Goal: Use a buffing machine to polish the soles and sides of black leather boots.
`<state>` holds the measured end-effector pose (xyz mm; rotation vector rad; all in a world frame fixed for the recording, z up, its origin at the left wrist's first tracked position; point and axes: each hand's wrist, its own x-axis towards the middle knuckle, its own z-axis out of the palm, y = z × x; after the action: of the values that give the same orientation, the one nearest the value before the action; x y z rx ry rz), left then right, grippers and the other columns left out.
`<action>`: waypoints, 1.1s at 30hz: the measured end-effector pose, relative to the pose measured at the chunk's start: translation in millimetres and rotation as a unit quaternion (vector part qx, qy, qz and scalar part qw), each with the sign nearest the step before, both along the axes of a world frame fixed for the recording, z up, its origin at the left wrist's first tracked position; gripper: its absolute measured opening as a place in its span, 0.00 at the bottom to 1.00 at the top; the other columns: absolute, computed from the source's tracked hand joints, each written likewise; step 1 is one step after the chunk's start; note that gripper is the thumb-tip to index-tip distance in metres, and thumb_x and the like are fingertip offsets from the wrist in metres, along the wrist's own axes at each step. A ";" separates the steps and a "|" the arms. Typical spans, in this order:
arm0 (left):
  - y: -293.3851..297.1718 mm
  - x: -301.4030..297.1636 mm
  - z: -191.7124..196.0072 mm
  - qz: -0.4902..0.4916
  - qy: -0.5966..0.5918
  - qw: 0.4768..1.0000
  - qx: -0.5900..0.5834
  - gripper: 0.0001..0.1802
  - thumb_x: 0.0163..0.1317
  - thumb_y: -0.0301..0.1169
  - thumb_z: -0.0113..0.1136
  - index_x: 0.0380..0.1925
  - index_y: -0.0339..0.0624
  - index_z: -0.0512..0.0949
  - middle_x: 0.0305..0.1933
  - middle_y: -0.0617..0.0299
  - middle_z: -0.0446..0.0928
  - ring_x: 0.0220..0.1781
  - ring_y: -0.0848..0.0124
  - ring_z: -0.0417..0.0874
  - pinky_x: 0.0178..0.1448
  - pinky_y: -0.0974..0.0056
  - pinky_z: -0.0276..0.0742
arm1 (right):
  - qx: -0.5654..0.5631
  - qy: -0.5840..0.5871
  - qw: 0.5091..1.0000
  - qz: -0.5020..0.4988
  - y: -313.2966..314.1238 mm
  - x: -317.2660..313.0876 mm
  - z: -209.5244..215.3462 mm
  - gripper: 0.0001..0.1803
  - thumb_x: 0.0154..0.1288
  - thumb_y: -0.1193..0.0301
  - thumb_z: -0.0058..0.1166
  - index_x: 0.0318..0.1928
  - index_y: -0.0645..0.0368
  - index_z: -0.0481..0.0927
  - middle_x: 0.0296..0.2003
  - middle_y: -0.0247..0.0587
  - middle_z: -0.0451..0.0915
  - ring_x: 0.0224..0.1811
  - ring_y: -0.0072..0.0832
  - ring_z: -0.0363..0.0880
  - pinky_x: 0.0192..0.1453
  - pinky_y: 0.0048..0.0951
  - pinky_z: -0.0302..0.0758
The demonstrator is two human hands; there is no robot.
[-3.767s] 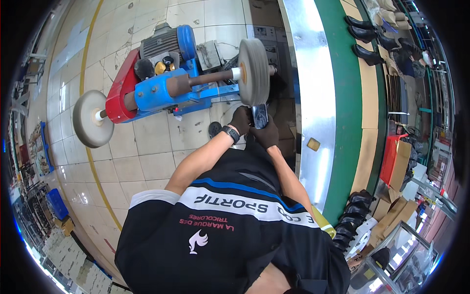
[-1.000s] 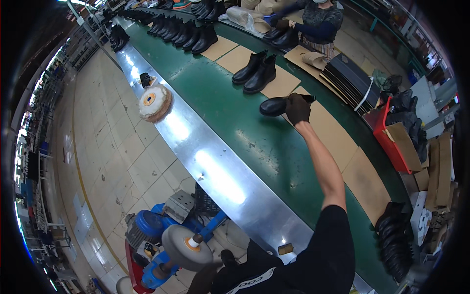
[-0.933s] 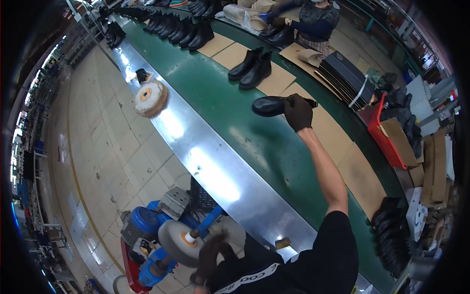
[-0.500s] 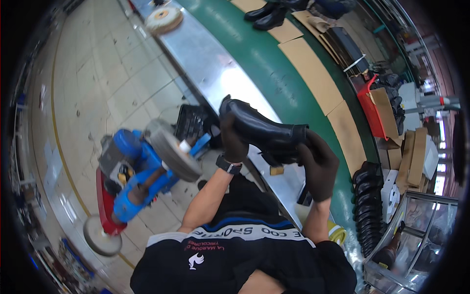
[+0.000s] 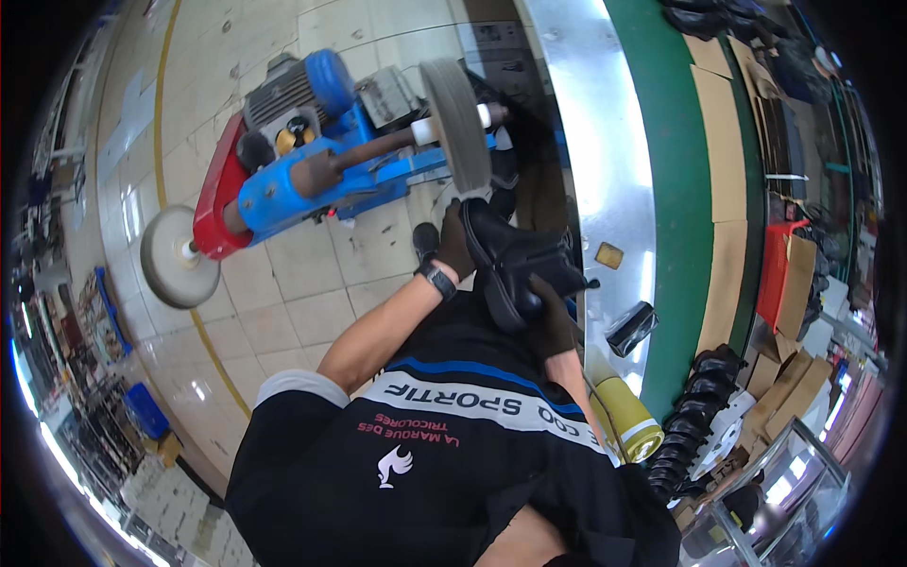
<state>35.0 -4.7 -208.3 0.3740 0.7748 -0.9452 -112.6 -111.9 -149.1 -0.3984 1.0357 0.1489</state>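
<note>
Just on my side of the grey, thick-rimmed buffing wheel [image 5: 453,128], I hold a glossy black ankle boot [image 5: 515,250] between my two hands, its toe end close to the wheel's lower edge (whether they touch, I cannot tell). My left hand [image 5: 455,246], in a dark brown glove, is clamped on the boot's front near that edge; my right hand [image 5: 551,321], gloved alike, is clamped on the heel end, farther from the wheel, with the shaft pointing to the right. Left of the wheel, its shaft runs into a blue metal machine body [image 5: 293,184] with a red guard [image 5: 219,189], and beyond that is a pale round second wheel [image 5: 179,255]. To the wheel's right runs a shiny silver metal ledge [image 5: 590,94], then a green tabletop strip [image 5: 675,170] bearing flat tan cardboard sheets [image 5: 718,161]. Nearer me than the wheel, a small brownish-yellow block [image 5: 609,255] lies on the ledge.
</note>
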 end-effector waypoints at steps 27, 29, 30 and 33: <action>17.9 -3.1 -76.0 0.050 -0.139 0.972 -0.184 0.32 0.62 0.52 0.41 0.55 0.35 0.63 0.53 0.48 0.69 0.52 0.57 0.74 0.57 0.53 0.70 | -0.739 -0.158 0.353 0.552 3.6 94.2 55.6 0.34 0.42 0.67 0.58 0.55 0.49 0.68 0.36 0.59 0.72 0.38 0.54 0.72 0.43 0.42 0.70; 5.5 -1.8 -77.2 0.077 -0.095 0.962 -0.245 0.32 0.61 0.51 0.44 0.55 0.34 0.62 0.53 0.48 0.69 0.52 0.58 0.74 0.56 0.53 0.71 | -0.705 -0.099 0.296 0.637 7.1 112.3 38.1 0.38 0.35 0.65 0.60 0.56 0.43 0.69 0.41 0.62 0.70 0.41 0.55 0.70 0.44 0.45 0.70; 0.7 -2.6 -75.0 0.104 -0.047 0.946 -0.303 0.32 0.60 0.49 0.46 0.55 0.34 0.62 0.54 0.49 0.69 0.52 0.58 0.74 0.55 0.54 0.71 | -0.706 -0.096 0.297 0.636 9.3 121.8 27.5 0.38 0.35 0.65 0.60 0.56 0.43 0.69 0.41 0.62 0.70 0.41 0.55 0.70 0.44 0.45 0.70; -6.2 7.6 -108.6 0.066 -0.088 0.963 -0.245 0.31 0.61 0.50 0.43 0.55 0.35 0.63 0.53 0.49 0.70 0.52 0.59 0.74 0.56 0.54 0.70 | -0.701 -0.084 0.247 0.664 10.1 141.9 5.1 0.37 0.36 0.65 0.58 0.55 0.44 0.69 0.38 0.60 0.70 0.39 0.53 0.70 0.43 0.44 0.70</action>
<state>42.6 -10.8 -316.9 -0.0295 0.3780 -0.9291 29.2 -101.8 -144.0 -2.9241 -0.0759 0.6606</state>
